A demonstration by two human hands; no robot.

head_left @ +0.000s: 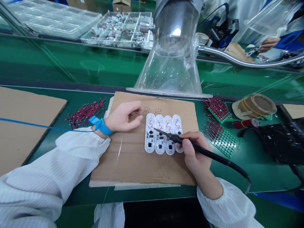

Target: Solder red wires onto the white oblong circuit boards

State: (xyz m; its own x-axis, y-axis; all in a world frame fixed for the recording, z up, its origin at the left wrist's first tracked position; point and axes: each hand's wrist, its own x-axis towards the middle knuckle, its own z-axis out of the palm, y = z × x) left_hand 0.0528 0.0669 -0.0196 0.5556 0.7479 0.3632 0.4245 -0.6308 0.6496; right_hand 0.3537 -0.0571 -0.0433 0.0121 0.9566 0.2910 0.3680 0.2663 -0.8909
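Note:
Several white oblong circuit boards [150,146] lie side by side on a cardboard sheet [137,167], with small red wires on their upper halves. My right hand [198,155] grips a black soldering iron [175,138]. Its tip points left, at or just above the leftmost boards; contact cannot be made out. Left of the boards, my left hand [124,117] is closed in a pinch on a thin solder wire [147,126], which reaches toward the leftmost board. A blue strap [102,125] circles that wrist.
Dark red wires [86,112] lie in a pile on the left. Green boards with wires [223,139], a tape roll [254,106] and a black device [282,139] are on the right. A clear fume hood [169,69] overhangs the back; a co-worker's hand [269,44] shows beyond.

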